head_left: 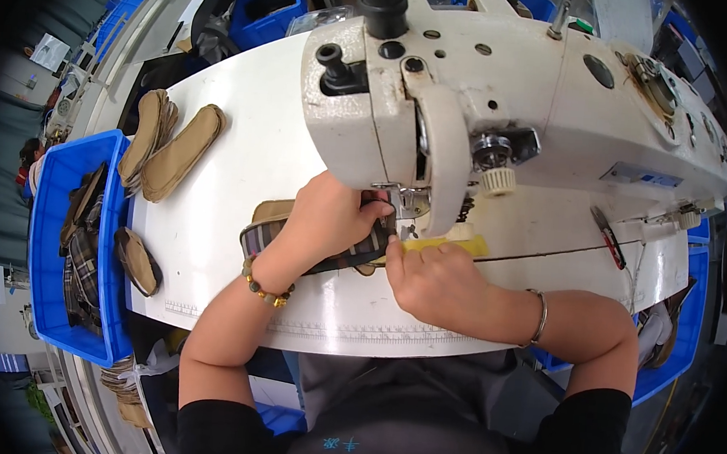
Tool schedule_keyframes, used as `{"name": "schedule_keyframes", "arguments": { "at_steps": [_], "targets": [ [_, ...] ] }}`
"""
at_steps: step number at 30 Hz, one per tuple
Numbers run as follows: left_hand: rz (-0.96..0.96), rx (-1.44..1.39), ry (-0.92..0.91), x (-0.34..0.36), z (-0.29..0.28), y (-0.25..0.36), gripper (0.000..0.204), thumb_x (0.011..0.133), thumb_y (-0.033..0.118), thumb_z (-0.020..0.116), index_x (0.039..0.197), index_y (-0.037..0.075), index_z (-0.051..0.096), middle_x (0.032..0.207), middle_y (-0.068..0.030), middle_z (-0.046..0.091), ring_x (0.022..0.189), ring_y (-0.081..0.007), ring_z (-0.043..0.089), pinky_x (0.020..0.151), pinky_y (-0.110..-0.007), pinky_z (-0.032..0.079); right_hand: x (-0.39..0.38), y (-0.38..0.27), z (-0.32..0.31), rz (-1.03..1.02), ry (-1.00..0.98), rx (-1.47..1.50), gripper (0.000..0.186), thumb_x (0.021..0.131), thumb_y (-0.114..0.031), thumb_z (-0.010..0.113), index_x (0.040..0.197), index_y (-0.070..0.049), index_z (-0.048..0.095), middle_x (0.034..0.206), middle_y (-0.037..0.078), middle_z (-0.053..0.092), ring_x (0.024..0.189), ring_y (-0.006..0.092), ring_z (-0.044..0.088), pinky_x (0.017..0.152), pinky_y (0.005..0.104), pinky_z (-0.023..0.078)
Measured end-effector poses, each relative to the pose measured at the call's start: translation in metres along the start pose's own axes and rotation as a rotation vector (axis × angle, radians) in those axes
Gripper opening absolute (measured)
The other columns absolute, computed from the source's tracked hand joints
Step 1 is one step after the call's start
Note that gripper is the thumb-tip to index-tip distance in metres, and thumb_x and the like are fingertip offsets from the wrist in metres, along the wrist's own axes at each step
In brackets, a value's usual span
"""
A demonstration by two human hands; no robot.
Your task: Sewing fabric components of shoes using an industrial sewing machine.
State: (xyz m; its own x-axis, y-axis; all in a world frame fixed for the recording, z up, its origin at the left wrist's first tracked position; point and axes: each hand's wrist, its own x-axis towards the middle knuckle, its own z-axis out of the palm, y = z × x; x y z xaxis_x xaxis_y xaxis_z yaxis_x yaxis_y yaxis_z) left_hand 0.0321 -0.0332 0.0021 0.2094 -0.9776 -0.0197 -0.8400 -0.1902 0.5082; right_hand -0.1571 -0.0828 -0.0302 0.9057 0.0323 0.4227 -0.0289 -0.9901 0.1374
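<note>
A plaid slipper piece (pixel 259 238) with dark edging lies on the white table, with a tan sole-shaped piece (pixel 272 210) showing beneath it. Its right end is under the needle area of a white sewing machine (pixel 477 82). My left hand (pixel 330 222) rests over the plaid piece, thumb and fingers pinched on it close to the presser foot. At the piece's right end, my right hand (pixel 438 281) has its fingers curled and the index finger against the edge; the palm side is hidden. Beside it on the machine bed is a yellow strip (pixel 471 247).
Tan sole pieces (pixel 183 153) are stacked at the back left, and one slipper piece (pixel 138 261) lies nearer. A blue bin (pixel 122 332) of plaid pieces adjoins the table's left edge. Thread snips (pixel 609 239) lie on the right. A printed ruler (pixel 355 333) follows the front edge.
</note>
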Motion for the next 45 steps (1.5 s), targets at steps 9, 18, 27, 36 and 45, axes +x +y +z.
{"name": "schedule_keyframes", "arguments": {
  "at_steps": [9, 18, 27, 36, 45],
  "targets": [
    [-0.034, 0.08, 0.028, 0.026, 0.01, -0.007, 0.02, 0.08, 0.014, 0.066, 0.1, 0.01, 0.071, 0.089, -0.0136, 0.071, 0.083, -0.0347, 0.067, 0.071, -0.042, 0.054, 0.0, 0.017, 0.003, 0.094, -0.06, -0.039, 0.047, 0.065, -0.013, 0.066, 0.108, 0.007, 0.07, 0.045, -0.003, 0.047, 0.041, 0.0102, 0.049, 0.038, 0.0273, 0.033],
    [0.294, 0.045, 0.121, 0.042, 0.026, -0.04, 0.025, 0.078, 0.009, 0.069, 0.103, 0.009, 0.071, 0.1, -0.0129, 0.07, 0.096, -0.0323, 0.066, 0.08, -0.042, 0.052, 0.001, 0.025, 0.01, 0.137, 0.039, 0.036, 0.043, 0.063, -0.011, 0.066, 0.102, 0.007, 0.071, 0.047, 0.001, 0.051, 0.044, 0.0186, 0.056, 0.039, 0.0333, 0.041],
    [0.262, 0.049, 0.15, 0.036, 0.008, -0.018, 0.025, 0.079, 0.012, 0.069, 0.104, 0.009, 0.071, 0.101, -0.0126, 0.07, 0.095, -0.0317, 0.066, 0.08, -0.041, 0.052, 0.002, 0.025, 0.009, 0.136, 0.064, 0.068, 0.038, 0.065, -0.009, 0.065, 0.099, 0.007, 0.071, 0.052, 0.004, 0.056, 0.046, 0.02, 0.059, 0.042, 0.034, 0.045],
    [0.319, 0.355, 0.4, 0.012, -0.001, -0.007, 0.022, 0.078, 0.014, 0.072, 0.1, 0.011, 0.072, 0.096, -0.0081, 0.071, 0.096, -0.0294, 0.064, 0.084, -0.039, 0.05, -0.001, 0.029, 0.004, 0.137, 0.013, 0.093, 0.033, 0.066, -0.008, 0.065, 0.095, 0.007, 0.071, 0.054, 0.007, 0.057, 0.048, 0.0217, 0.06, 0.042, 0.0358, 0.045],
    [0.503, 0.072, 0.115, -0.003, -0.002, -0.01, 0.019, 0.077, 0.015, 0.074, 0.095, 0.009, 0.075, 0.091, -0.0074, 0.071, 0.086, -0.0302, 0.065, 0.077, -0.039, 0.052, -0.003, 0.038, 0.03, 0.39, 0.107, 0.353, 0.015, 0.08, -0.013, 0.065, 0.085, -0.001, 0.07, 0.06, 0.011, 0.06, 0.053, 0.0291, 0.062, 0.047, 0.0393, 0.048]
  ]
}}
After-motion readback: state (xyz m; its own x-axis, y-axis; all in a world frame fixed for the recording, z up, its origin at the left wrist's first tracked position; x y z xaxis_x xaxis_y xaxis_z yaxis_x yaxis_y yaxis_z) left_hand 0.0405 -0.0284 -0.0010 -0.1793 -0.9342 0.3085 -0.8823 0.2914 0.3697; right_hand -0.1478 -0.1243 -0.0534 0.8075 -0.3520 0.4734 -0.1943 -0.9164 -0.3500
